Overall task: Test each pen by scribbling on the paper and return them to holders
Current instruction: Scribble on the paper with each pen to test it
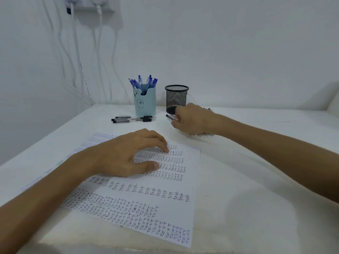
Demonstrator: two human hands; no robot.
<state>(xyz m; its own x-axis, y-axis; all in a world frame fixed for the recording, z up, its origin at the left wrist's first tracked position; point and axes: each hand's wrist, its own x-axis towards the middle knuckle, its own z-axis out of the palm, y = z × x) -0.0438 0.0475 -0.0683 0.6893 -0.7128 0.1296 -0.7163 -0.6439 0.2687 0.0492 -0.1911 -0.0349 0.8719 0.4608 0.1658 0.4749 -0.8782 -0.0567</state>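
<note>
Head view: right hand [192,119] grips a black pen [170,117] beside mesh holder [176,97].

Right hand [192,119] covers most of a black pen [170,117]; only cap end shows at its left. More pens [205,134] under palm, count n/a. Wall plugs [88,4] cut off at upper left frame edge. Both forearms exit frame. Paper [146,198] left part blurred, text unreadable.

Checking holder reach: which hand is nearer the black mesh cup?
Right. The right hand sits just in front of the black mesh cup; the left hand rests farther off on the paper.
</note>
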